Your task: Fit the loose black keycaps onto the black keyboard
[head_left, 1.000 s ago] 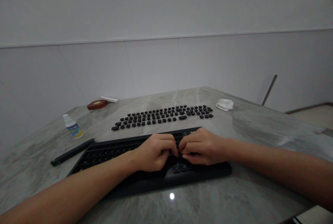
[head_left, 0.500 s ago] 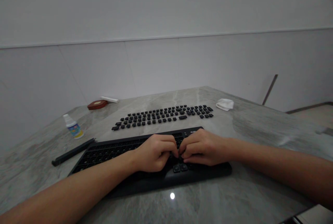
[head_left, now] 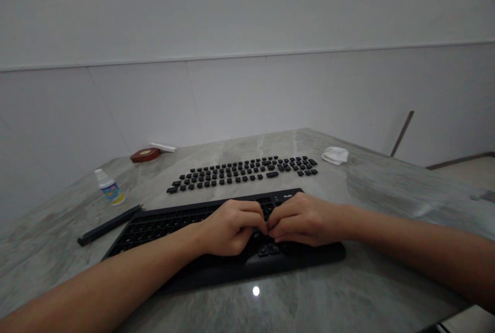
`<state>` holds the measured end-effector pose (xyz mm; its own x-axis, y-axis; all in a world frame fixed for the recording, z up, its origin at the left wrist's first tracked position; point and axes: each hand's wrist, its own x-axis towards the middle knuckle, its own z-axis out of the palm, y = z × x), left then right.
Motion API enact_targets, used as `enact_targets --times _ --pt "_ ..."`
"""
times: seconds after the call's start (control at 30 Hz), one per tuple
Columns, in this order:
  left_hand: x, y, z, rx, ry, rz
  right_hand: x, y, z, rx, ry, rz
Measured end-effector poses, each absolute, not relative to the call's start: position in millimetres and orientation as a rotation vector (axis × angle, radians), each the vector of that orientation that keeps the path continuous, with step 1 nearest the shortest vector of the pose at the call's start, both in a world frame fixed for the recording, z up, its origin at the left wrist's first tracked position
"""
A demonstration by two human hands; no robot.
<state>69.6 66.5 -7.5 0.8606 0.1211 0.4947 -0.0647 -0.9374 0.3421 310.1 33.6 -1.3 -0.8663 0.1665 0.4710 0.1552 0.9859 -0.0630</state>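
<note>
A black keyboard (head_left: 247, 269) lies on the marbled table before me, its left part showing bare key sockets. My left hand (head_left: 234, 227) rests over its right half, fingers curled and closed, tips down at the keys. Facing it, my right hand (head_left: 303, 219) is closed too, with its fingertips meeting the left ones. Whatever is between the fingertips is hidden. Just below them sit two keys (head_left: 268, 249) on the keyboard. Beyond the keyboard, loose black keycaps (head_left: 232, 172) are laid out in rows.
To the left stand a white spray bottle (head_left: 110, 187) and a dark brush (head_left: 110, 226). A reddish-brown case (head_left: 145, 155) and a white strip (head_left: 163, 147) lie at the back. A crumpled white cloth (head_left: 334, 155) is at the right. A wall borders the table (head_left: 386, 204).
My fingertips have shifted very slightly and drawn closer together. Both hands otherwise stay in the same place on the keyboard.
</note>
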Motion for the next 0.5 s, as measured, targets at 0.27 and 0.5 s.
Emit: enact_targets --times 0.27,0.5 --pt "69.8 66.9 -7.2 2.686 0.009 0.778 310.7 32.8 -2.2 -0.217 -2.633 0.007" --pt "70.2 67.7 -8.2 2.677 -0.024 0.78 311.1 34.3 -3.6 -0.205 -2.626 0.014"
